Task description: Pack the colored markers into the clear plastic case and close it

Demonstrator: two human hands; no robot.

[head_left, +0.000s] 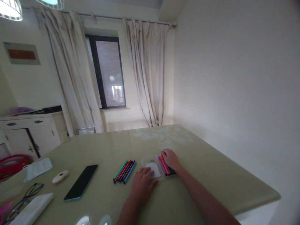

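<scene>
A clear plastic case lies opened flat on the table, with its lid on the left. A white paper insert shows in the lid. Several felt-tip markers, purple, orange-red and dark, lie side by side in the right half. My left hand rests on the near left edge of the lid, fingers stretched out. My right hand lies over the markers, its fingers curled down at their far ends. Whatever is under those fingertips is hidden. Left of the case, several loose markers lie in a slanted row.
A black phone, a round white object, a face mask, eyeglasses and a white box occupy the left of the table. A wall runs along its right side.
</scene>
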